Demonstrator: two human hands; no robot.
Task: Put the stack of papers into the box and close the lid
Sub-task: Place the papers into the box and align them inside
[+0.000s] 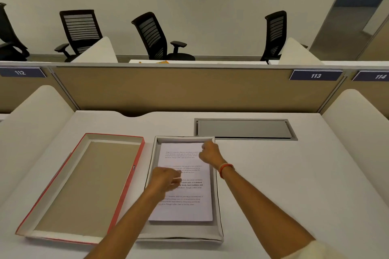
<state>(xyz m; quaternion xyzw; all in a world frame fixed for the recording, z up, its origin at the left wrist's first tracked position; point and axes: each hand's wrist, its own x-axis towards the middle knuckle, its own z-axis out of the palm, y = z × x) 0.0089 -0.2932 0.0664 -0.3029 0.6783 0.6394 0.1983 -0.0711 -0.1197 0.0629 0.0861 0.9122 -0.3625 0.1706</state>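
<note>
A white stack of printed papers (185, 195) lies flat inside the open white box (219, 206) in the middle of the desk. The box's red-edged lid (84, 185) rests upside down to the left of the box, its brown inside facing up. My left hand (166, 181) hovers over the left middle of the papers with fingers loosely curled and blurred. My right hand (210, 151) is over the stack's far right corner, fingers curled in; whether it pinches the paper I cannot tell.
A grey cable hatch (245, 129) is set into the desk behind the box. A tan partition (189, 90) closes the back and white side dividers (357, 132) flank the desk. Black office chairs stand beyond.
</note>
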